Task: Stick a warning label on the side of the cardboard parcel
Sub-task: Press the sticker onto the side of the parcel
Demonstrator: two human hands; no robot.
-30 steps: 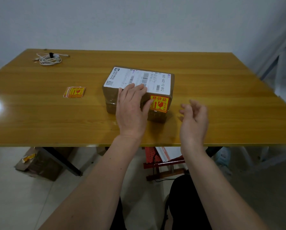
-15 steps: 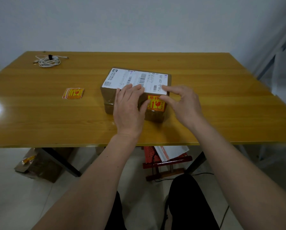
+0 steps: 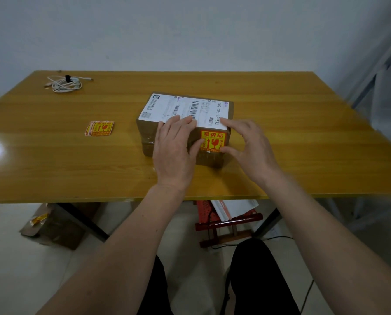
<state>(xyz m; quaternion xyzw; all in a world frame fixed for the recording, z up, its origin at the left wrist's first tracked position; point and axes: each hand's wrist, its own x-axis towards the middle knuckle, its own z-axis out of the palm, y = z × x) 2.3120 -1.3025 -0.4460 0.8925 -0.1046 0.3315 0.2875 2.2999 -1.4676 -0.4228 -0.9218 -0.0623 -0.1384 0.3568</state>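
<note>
A yellow wooden table [image 3: 281, 142] fills the middle of the view, with a pale wall behind it. Near its centre sits the parcel [image 3: 149, 137], a brown cardboard box with a white shipping slip [image 3: 181, 108] across the top. The left hand [image 3: 175, 151] lies flat over the parcel's near face, fingers together and reaching onto the edge of the slip, thumb out against the label [image 3: 213, 142]. That red and yellow label is stuck on the near side, toward the right corner. The right hand [image 3: 251, 146] is spread around that corner: forefinger on the top edge, thumb tip at the label's lower right. Both hands hide much of the near face. Well to the left on the table lies a small stack of spare labels [image 3: 99, 128], and at the far left corner a coiled white cable [image 3: 65, 84]. Under the table stand a red stool [image 3: 224, 226] with papers on it and a torn brown box [image 3: 56, 226].
</note>
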